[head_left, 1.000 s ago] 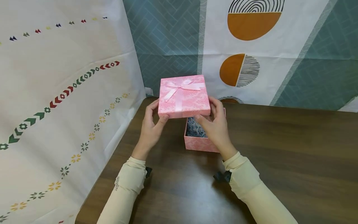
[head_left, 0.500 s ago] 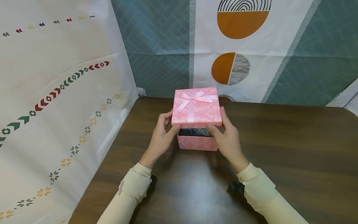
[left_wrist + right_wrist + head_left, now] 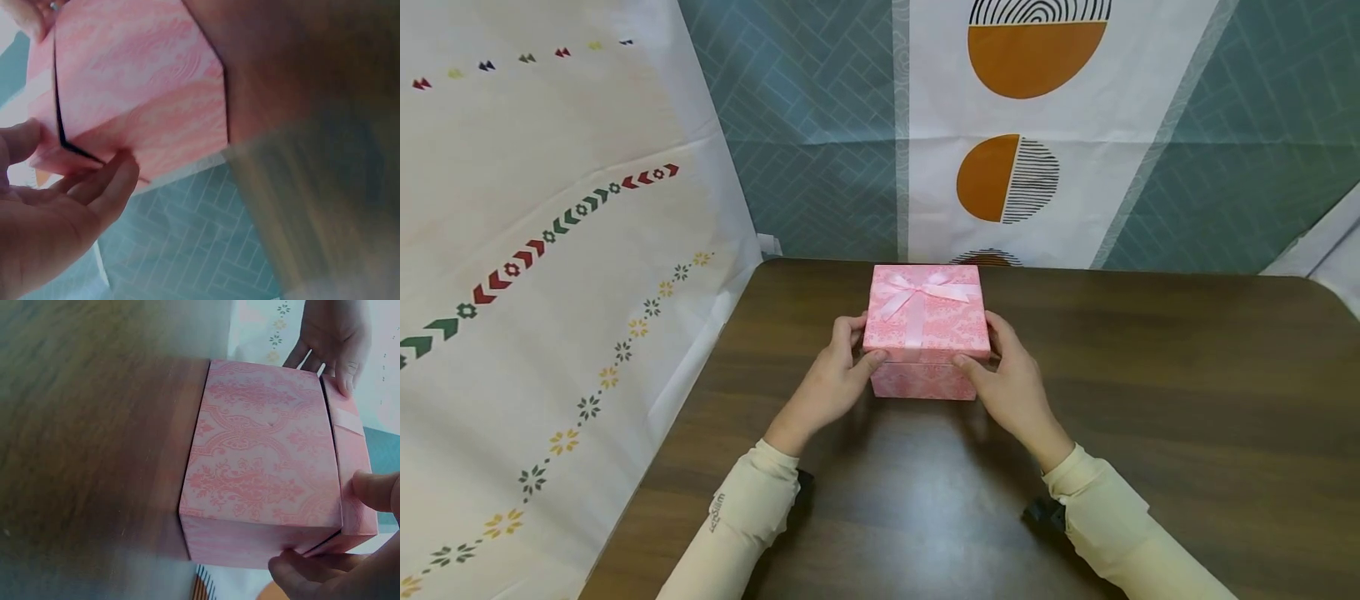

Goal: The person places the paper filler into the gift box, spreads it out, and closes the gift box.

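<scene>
A pink patterned gift box (image 3: 922, 381) stands on the table, its lid (image 3: 951, 321) with a ribbon bow (image 3: 917, 292) sitting over the top. My left hand (image 3: 832, 375) grips the lid's near left corner, thumb on the front edge and fingers along the side. At the opposite corner my right hand (image 3: 1011, 383) holds the lid the same way. Both wrist views show a thin dark gap between lid and box body (image 3: 262, 447). In the left wrist view the left fingers (image 3: 115, 184) reach past the lid's rim onto the body's side. The box's inside is hidden.
The brown wooden table (image 3: 1150, 417) extends to both sides of the box. A teal and white patterned cloth (image 3: 820, 125) hangs behind it, and a white printed cloth (image 3: 587, 292) hangs along the left edge.
Both hands have brought the lid down and slightly right, from above the uncovered box onto its top. The dark shredded filling seen earlier is now covered.
</scene>
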Demonstrator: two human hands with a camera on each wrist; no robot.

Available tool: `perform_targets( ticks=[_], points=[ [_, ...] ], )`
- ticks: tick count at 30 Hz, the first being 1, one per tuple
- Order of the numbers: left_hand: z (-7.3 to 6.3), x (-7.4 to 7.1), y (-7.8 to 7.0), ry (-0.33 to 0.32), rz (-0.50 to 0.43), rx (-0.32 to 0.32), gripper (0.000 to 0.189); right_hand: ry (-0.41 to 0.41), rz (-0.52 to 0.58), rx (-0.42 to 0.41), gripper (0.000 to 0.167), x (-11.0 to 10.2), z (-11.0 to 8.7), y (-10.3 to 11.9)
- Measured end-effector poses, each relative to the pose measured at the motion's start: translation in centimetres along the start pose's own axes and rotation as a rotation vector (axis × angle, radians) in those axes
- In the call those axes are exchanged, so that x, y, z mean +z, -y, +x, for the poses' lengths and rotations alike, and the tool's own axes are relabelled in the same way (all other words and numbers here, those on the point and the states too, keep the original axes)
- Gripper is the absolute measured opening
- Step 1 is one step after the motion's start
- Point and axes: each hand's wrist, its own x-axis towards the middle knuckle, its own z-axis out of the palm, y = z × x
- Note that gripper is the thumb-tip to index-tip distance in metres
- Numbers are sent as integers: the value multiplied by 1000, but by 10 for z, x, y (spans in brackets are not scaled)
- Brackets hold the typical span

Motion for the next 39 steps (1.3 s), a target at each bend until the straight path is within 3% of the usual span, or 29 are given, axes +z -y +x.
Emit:
perform_targets(
  ticks=[6,11,26,34,39],
  points=[
    [-2,-4,-2,36,103,-35,49,17,-31,17,74,1,-1,2],
    [-2,-4,-2,63,128,-59,50,33,-82,25,73,-1,-3,1],
    [3,-5,6,59,39,-123,49,84,-106,88,74,-1,0,-2],
    [2,-5,8,52,28,-112,47,105,-147,65,75,-5,1,0],
    [1,1,7,87,11,-68,47,126,-181,56,77,-18,-2,-4]
  ],
)
